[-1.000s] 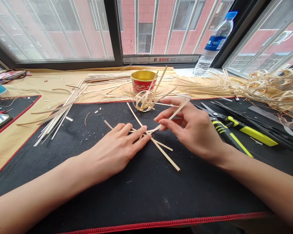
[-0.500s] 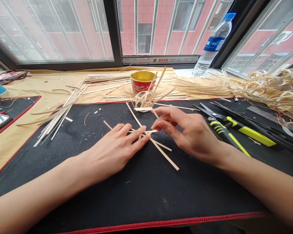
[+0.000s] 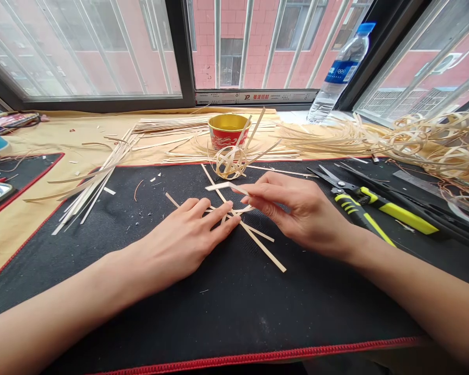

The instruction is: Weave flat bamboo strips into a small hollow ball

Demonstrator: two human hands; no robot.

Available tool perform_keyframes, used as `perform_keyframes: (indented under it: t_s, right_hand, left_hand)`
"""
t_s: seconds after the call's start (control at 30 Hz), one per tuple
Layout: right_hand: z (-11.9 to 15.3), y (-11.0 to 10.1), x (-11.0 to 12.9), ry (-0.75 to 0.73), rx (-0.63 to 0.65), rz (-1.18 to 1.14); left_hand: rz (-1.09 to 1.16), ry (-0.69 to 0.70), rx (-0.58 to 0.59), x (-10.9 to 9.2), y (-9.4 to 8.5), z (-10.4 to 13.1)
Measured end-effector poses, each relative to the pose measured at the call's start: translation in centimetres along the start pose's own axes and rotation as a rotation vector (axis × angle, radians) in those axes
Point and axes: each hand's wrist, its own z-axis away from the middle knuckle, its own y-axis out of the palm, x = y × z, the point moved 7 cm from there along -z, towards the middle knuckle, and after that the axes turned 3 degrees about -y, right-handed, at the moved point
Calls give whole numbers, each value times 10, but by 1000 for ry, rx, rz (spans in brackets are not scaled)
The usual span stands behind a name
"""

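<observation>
Several flat bamboo strips [image 3: 262, 247] lie crossed on the black mat. My left hand [image 3: 193, 229] rests over their crossing, with thumb and index finger pinning the strips down; part of the crossing is hidden beneath it. Just to the right and slightly above, my right hand [image 3: 293, 208] pinches a bent bamboo strip [image 3: 221, 185] between thumb and index finger. The free end of that strip points left, over one long crossed strip. Beyond it sits a small woven bamboo ball [image 3: 230, 162] with loose ends sticking up.
A red and gold tin [image 3: 229, 133] stands behind the ball. Yellow-and-black pliers [image 3: 359, 203] lie at right, below coiled strips [image 3: 426, 135]. A bundle of strips [image 3: 101, 179] lies at left. A water bottle [image 3: 338, 78] stands by the window; the mat [image 3: 234, 323] has a red edge.
My right hand has lowered the bent strip and turned it, so its free end now reaches farther left and nearer the mat. My left hand stays in place.
</observation>
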Motion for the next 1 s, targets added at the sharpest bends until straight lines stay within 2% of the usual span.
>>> perform_keyframes:
  t_s: [0.27,0.73,1.0]
  right_hand:
    - [0,10,-8,4,37,-143]
    - [-2,16,-9,-21,54,-17]
    - [-4,14,-8,-9,65,-47]
  left_hand:
    - [9,3,-9,0,-1,1]
    - [37,6,-96,1,-4,0]
    - [232,-48,-181,14,-15,1]
